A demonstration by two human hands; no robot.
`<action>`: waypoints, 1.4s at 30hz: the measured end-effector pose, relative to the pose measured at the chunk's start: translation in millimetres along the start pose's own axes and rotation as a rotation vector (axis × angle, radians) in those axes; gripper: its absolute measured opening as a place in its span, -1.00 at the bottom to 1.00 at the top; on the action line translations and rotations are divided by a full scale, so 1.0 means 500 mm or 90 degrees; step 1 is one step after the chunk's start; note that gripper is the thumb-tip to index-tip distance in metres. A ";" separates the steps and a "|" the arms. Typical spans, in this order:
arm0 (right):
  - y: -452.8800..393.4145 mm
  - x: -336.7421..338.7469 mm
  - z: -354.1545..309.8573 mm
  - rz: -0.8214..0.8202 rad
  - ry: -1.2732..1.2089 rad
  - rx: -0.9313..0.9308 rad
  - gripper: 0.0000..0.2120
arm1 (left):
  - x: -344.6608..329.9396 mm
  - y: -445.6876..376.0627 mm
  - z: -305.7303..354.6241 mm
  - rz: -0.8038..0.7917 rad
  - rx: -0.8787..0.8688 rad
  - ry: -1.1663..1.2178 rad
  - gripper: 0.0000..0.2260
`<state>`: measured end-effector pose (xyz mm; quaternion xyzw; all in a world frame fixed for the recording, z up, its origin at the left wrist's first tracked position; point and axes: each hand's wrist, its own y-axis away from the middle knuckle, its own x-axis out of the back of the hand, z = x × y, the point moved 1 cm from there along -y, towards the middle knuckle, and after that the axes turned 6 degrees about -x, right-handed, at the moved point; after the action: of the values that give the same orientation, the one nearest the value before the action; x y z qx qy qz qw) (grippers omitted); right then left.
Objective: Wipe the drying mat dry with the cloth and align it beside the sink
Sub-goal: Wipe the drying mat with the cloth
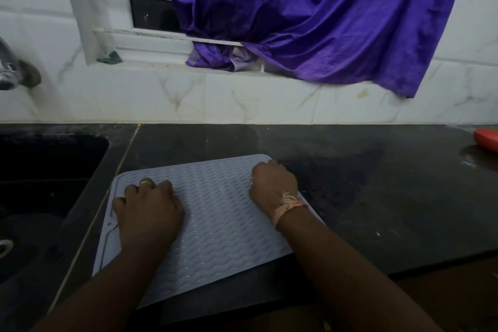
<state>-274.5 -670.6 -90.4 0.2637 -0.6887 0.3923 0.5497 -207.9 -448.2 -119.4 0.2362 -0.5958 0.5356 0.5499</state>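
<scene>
beside the sink (40,183), on the dark worktop (350,170), your left hand (151,210) and right hand (273,183) rest curled, gripping nothing, on the skewed drying mat (215,210), seemingly to straighten it; no cloth visible.

I see both hands resting on the pale ribbed drying mat (215,213), left hand (149,213) near its sink-side edge, right hand (273,183) at the far right corner, fingers curled; black sink (40,170) just beside it.
</scene>
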 end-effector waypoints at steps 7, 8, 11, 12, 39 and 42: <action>-0.029 0.012 0.090 -0.038 0.001 -0.107 -0.71 | -0.002 -0.002 -0.001 0.021 0.003 -0.019 -0.75; -0.026 0.011 0.092 -0.035 0.001 -0.111 -0.71 | -0.004 -0.002 -0.001 0.021 0.002 -0.019 -0.75; -0.021 0.009 0.095 -0.029 -0.007 -0.115 -0.72 | -0.008 -0.004 0.000 0.021 0.000 -0.019 -0.75; -0.019 0.010 0.094 -0.026 -0.010 -0.113 -0.73 | -0.008 -0.005 0.000 0.021 -0.001 -0.017 -0.76; 0.014 0.004 -0.038 -0.063 -0.111 -0.050 -0.86 | 0.019 0.008 -0.226 -0.053 -0.070 0.106 -0.70; 0.019 0.004 -0.054 -0.044 -0.111 -0.044 -0.85 | 0.018 0.005 -0.214 -0.031 -0.081 0.078 -0.71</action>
<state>-267.8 -642.8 -88.5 0.3013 -0.7373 0.3250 0.5099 -169.6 -348.4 -131.3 0.1817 -0.5880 0.4964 0.6122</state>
